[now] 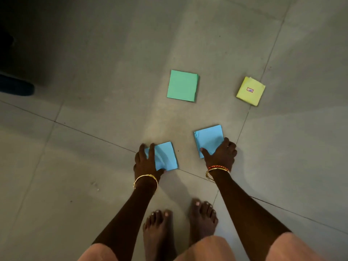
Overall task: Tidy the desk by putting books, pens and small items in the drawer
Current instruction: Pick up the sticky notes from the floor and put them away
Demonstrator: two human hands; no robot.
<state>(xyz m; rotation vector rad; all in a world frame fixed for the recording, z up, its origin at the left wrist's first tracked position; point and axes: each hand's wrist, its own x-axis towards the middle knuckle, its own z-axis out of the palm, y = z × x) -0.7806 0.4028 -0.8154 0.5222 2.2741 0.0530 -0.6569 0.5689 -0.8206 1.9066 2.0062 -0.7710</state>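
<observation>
Blue paper stacks on floor tiles [94,166]: left hand [146,162] grips one [166,157], right hand [221,155] grips other [209,138]. Green stack [182,85], yellow stack [250,91] beyond, well apart. Bare feet [158,228] near.

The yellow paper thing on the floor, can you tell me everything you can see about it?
The yellow pad is a small square stack of paper sheets, pale yellow, with a tiny red-edged sticker near its middle. Its sheets sit slightly uneven at the far edge. It lies flat on the grey tiled floor, turned at an angle, beside a tile joint, to the right of the green pad. No hand touches it.
</observation>
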